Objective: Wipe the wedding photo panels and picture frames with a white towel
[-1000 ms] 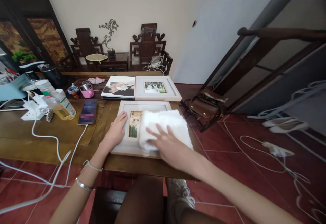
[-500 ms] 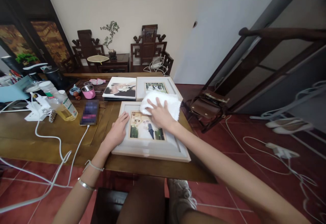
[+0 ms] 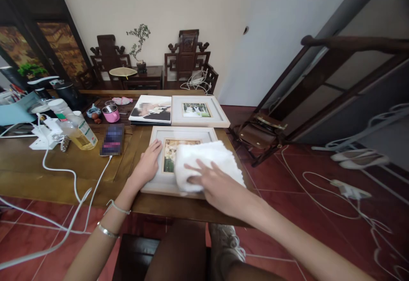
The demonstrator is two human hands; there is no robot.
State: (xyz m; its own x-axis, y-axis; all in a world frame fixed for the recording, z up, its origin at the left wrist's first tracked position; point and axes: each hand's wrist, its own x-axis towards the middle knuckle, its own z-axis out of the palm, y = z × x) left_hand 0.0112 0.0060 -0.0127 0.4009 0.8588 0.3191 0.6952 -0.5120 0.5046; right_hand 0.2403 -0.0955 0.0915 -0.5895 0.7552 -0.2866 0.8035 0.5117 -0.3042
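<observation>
A light wooden picture frame [image 3: 156, 181] with a wide pale border and a photo inside lies flat near the table's front edge. My left hand [image 3: 148, 161] rests on its left side, fingers stretched over the border. On the right half of the frame, my right hand [image 3: 217, 183] grips a folded white cloth [image 3: 207, 155], its fingers partly spread and slightly blurred. The cloth covers much of the photo and hangs past the frame's right edge. Behind it lies a second picture frame [image 3: 217, 119], touching or nearly touching a photo album [image 3: 151, 109] on its left.
To the left on the wooden table [image 3: 128, 187] are a phone [image 3: 112, 140] on a charging cable, a tilted bottle of yellow liquid [image 3: 84, 138], a white power strip [image 3: 47, 131] and a pink cup [image 3: 110, 113]. A wooden chair [image 3: 275, 114] with a brown bag stands to the right.
My right hand has drawn the white cloth toward me and right, from the frame's upper edge to its lower right. The rear frame's photo is now uncovered. My left hand has stayed in place.
</observation>
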